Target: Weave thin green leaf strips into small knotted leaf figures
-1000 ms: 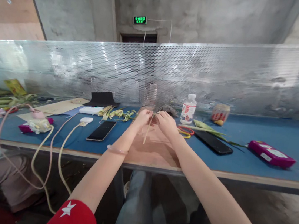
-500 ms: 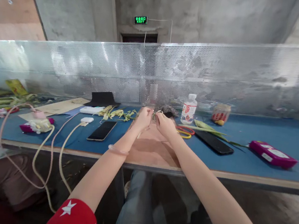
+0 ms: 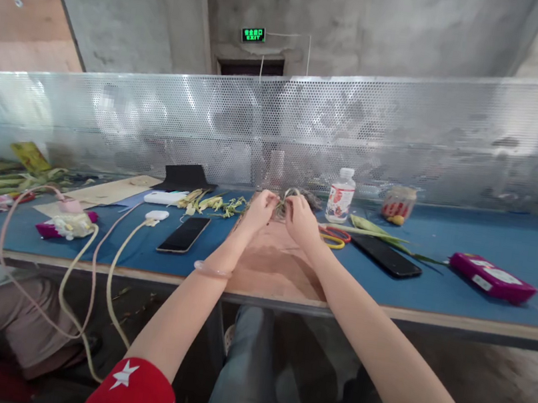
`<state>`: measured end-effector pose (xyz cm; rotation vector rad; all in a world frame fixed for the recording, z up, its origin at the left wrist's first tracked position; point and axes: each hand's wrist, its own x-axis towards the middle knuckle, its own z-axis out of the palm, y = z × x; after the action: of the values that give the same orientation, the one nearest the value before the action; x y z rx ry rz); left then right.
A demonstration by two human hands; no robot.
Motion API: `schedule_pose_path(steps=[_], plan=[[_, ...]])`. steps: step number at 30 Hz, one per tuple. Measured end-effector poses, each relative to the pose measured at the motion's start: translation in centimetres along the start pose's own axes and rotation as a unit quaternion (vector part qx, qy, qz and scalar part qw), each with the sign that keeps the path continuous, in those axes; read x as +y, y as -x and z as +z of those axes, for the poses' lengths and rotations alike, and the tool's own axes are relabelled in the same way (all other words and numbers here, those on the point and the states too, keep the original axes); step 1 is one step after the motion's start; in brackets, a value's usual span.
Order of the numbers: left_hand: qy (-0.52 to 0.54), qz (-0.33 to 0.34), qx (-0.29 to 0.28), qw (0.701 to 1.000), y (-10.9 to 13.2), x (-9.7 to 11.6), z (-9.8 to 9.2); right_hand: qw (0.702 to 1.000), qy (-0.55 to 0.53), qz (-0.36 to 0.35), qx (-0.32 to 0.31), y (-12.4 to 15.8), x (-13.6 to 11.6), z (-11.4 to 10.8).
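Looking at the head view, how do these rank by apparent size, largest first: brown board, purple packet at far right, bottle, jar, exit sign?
1. Brown board (visible part)
2. Purple packet at far right
3. Bottle and jar: too alike to rank
4. Exit sign

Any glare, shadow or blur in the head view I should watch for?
Head view: bright glare streaks the perforated metal screen; a soft shadow lies on the brown board. Same view: the thin strand by the fingers is too small and soft to trace; right forearm looks stretched.
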<state>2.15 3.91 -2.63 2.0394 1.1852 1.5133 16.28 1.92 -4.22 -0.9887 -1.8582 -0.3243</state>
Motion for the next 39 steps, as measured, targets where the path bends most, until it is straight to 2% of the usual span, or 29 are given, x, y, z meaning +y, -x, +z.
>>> schedule_pose_path(steps=[3,7,13,17,22,26,28,33,36,39], plan=[[-0.001,0.014,-0.019,1.0,0.1,0.3,-0.3,1.0,-0.014,-0.005,0.016,-0.2,0.2,-0.2],[-0.006,0.03,-0.015,0.999,0.1,0.5,-0.5,0.999,-0.033,-0.008,0.004,-0.2,0.7,0.0],[-0.023,0.042,0.022,0.999,-0.1,0.2,-0.3,0.995,-0.099,0.022,-0.019,-0.2,0.7,0.3],[-0.059,0.061,0.079,0.993,-0.4,0.4,-0.5,0.983,-0.167,0.072,-0.008,-0.3,0.4,0.0],[-0.128,0.079,0.144,0.978,0.4,1.7,-0.9,0.947,-0.271,0.172,0.012,-0.6,0.5,0.0],[-0.219,0.118,0.171,0.953,1.6,2.7,-1.2,0.899,-0.37,0.232,-0.016,-0.7,0.8,-0.1],[-0.274,0.158,0.162,0.935,2.1,3.1,-1.3,0.877,-0.411,0.247,-0.027,-0.7,0.8,-0.3],[-0.334,0.241,0.09,0.906,2.5,3.4,-1.1,0.84,-0.476,0.259,-0.036,-0.6,0.6,-0.5],[-0.359,0.254,0.064,0.896,2.2,3.0,-0.8,0.83,-0.492,0.26,-0.036,-0.6,0.6,-0.5],[-0.345,0.235,0.032,0.908,1.8,2.3,-0.8,0.823,-0.502,0.261,-0.039,-0.6,0.6,-0.4]])
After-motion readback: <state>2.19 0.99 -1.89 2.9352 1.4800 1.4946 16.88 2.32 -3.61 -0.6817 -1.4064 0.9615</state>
